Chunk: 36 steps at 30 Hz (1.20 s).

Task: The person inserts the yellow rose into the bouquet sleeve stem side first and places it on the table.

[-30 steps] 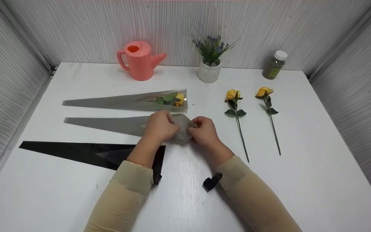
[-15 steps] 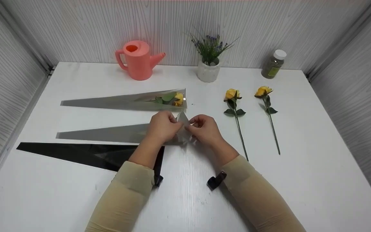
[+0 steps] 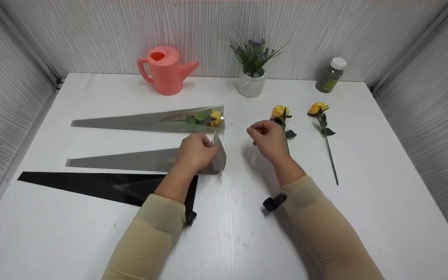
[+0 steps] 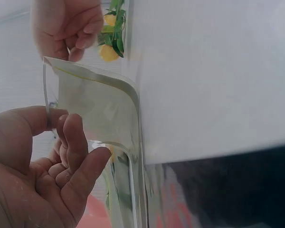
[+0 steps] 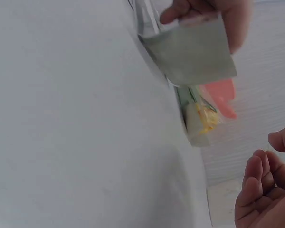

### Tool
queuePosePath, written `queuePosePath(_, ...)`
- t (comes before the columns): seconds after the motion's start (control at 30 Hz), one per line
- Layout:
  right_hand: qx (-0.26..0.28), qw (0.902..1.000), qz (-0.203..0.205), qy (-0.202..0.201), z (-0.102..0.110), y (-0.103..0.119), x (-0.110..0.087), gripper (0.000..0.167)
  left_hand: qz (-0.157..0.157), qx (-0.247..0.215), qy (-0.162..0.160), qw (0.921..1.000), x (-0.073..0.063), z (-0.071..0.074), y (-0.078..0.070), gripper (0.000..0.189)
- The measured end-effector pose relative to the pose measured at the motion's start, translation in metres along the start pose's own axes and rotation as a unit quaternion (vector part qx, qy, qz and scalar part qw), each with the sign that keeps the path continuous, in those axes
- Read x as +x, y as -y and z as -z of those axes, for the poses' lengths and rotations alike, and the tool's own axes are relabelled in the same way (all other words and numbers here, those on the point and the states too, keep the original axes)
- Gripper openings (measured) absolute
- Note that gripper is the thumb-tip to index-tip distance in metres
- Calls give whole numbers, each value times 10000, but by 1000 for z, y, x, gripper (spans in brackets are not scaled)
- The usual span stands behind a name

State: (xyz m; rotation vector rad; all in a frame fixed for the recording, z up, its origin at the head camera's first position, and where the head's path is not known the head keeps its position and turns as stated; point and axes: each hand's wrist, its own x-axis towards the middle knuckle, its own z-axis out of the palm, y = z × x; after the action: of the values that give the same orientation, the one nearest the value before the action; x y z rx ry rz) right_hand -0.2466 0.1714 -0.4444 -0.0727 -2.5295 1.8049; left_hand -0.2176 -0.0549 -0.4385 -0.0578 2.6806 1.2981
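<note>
My left hand (image 3: 198, 153) pinches the top edge of a tapered grey flower sleeve (image 3: 123, 160), and the sleeve's wide mouth stands spread open. In the left wrist view the sleeve's mouth (image 4: 99, 95) gapes beyond the thumb and finger. My right hand (image 3: 269, 140) hovers to the right of that mouth, overlapping the stem of a yellow rose (image 3: 280, 112). Its fingers are loosely bent with nothing between them, and the right wrist view shows the thumb (image 5: 280, 140) apart from the fingers. A second yellow rose (image 3: 318, 109) lies farther right.
Behind lies another grey sleeve (image 3: 130, 121) with a yellow rose inside; in front is a black sleeve (image 3: 88, 186), partly under my left forearm. Along the back stand a pink watering can (image 3: 166, 72), a potted plant (image 3: 251, 83) and a jar with a white lid (image 3: 329, 77).
My right hand has let go of the grey sleeve and moved right and away toward the nearer rose. The left hand keeps its pinch; the sleeve's narrow end has swung toward me.
</note>
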Motion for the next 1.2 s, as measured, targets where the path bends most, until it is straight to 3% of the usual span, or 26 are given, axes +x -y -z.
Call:
queuePosePath(0.27, -581, 9963, 91, -620, 51, 1, 21, 30, 17, 50, 35, 10000, -1, 1, -1, 25)
queuePosePath(0.5, -1154, 9903, -386, -673, 79, -20, 23, 34, -42, 45, 49, 10000, -1, 1, 0, 26)
queuePosePath(0.7, -1673, 9815, -848, -380, 90, -34, 19, 35, -14, -19, 69, 10000, -1, 1, 0, 25)
queuePosePath(0.87, -2049, 9742, -917, -243, 92, -40, 17, 34, 26, 17, 69, 10000, -2, 1, 0, 25)
queuePosePath(1.2, -2217, 9697, -1023, 28, 90, -40, 13, 38, -5, 19, 76, 10000, -2, 4, 1, 25)
